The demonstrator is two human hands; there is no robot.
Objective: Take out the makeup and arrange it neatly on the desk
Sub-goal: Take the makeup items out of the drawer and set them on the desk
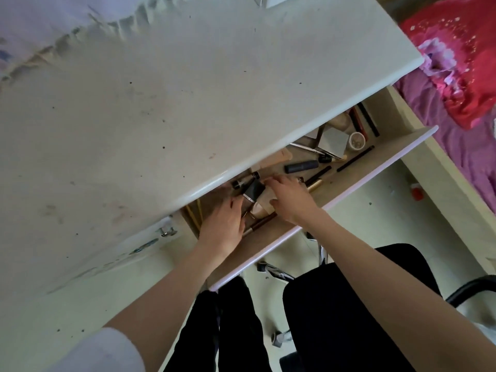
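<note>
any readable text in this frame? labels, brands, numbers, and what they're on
No text here reads with confidence.
Round white jar lid in the open drawer: dark lettering, too blurred to read.
Dark tube in the drawer: no legible label.
Black-capped bottle between the left hand and right hand: no print readable.
Desk: only stains and specks, no writing.

The white scuffed desk top (188,103) overhangs the open beige wooden drawer (349,189), leaving a narrow gap along its front edge; scattered makeup tubes crowd the drawer's floor.
</note>
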